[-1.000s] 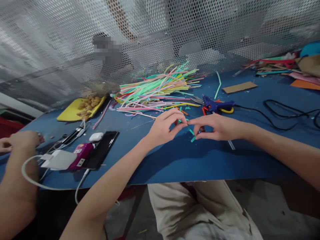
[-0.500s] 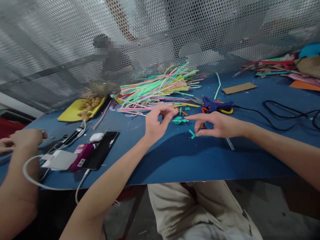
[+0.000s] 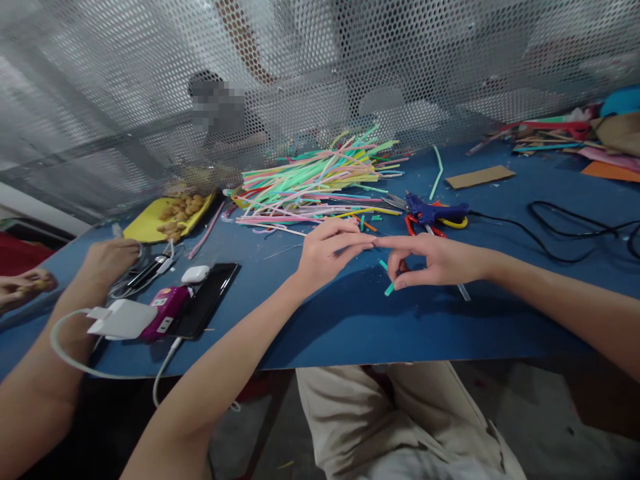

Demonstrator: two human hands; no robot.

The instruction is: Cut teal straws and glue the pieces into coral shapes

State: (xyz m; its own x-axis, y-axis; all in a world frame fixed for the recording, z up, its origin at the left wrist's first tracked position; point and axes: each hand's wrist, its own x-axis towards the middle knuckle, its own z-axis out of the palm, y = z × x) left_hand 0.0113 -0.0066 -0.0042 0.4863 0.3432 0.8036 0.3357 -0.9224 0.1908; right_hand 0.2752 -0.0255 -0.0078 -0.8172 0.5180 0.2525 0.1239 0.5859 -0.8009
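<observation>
My left hand (image 3: 331, 252) is over the blue table, its fingertips meeting the index fingertip of my right hand (image 3: 433, 259). The left fingers are pressed together, and whatever may be between them is too small to name. My right thumb and curled fingers hold a small green strip (image 3: 389, 289) low over the table, while the index finger points left. Just beyond the hands lie short green bits (image 3: 376, 218). Behind my right hand rest a blue glue gun (image 3: 431, 211) and scissors with a yellow and a red handle (image 3: 456, 222).
A pile of coloured pipe cleaners (image 3: 310, 177) lies against the perforated metal screen (image 3: 310, 73). Left are a phone (image 3: 213, 300), a purple power block (image 3: 165, 312), cables, a yellow tray (image 3: 145, 223) and another person's hand (image 3: 111, 260). Cardboard (image 3: 480, 177) lies right.
My left hand has moved right and its fingers have straightened to touch my right index fingertip, covering the green cluster. The other person's hand has moved right toward the cables.
</observation>
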